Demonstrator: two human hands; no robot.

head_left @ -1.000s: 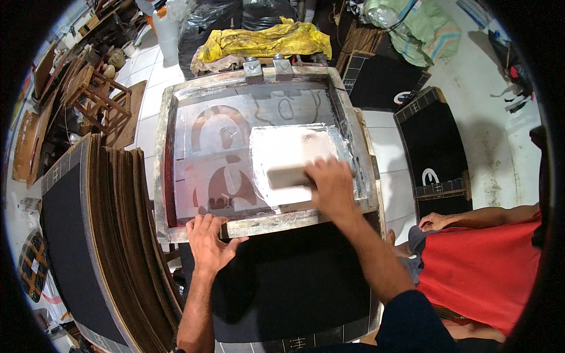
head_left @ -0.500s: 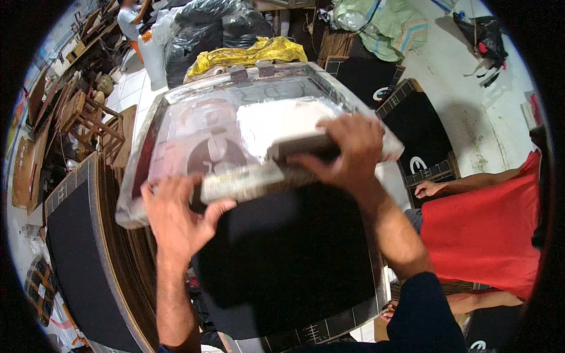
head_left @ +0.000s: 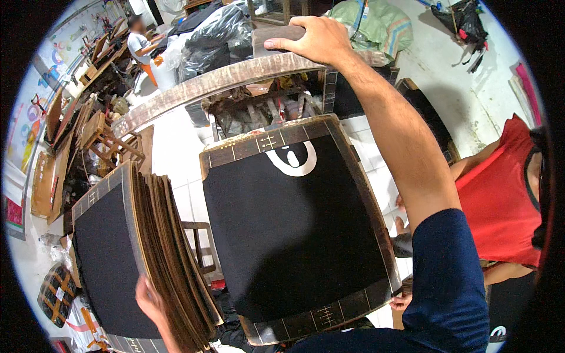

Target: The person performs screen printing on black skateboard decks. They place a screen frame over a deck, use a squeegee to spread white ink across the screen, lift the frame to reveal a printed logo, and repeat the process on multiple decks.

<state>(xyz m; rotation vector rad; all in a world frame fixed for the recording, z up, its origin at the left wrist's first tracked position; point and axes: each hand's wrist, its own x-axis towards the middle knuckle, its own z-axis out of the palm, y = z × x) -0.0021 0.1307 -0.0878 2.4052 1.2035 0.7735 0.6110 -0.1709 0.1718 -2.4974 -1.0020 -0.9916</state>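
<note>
Right hand (head_left: pixel 315 40) gripping the squeegee (head_left: pixel 260 43) up top
It's curling around it at the edge of the tilted-up frame (head_left: pixel 229 73), past the black board (head_left: pixel 265 235). Left hand (head_left: pixel 150 300) is showing blurry by the board stack (head_left: pixel 168 235), can't tell how open.

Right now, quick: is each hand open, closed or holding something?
Left hand: blurred, beside the boards; its grip cannot be told.
Right hand: closed, holding the squeegee at the edge of the frame.
</note>
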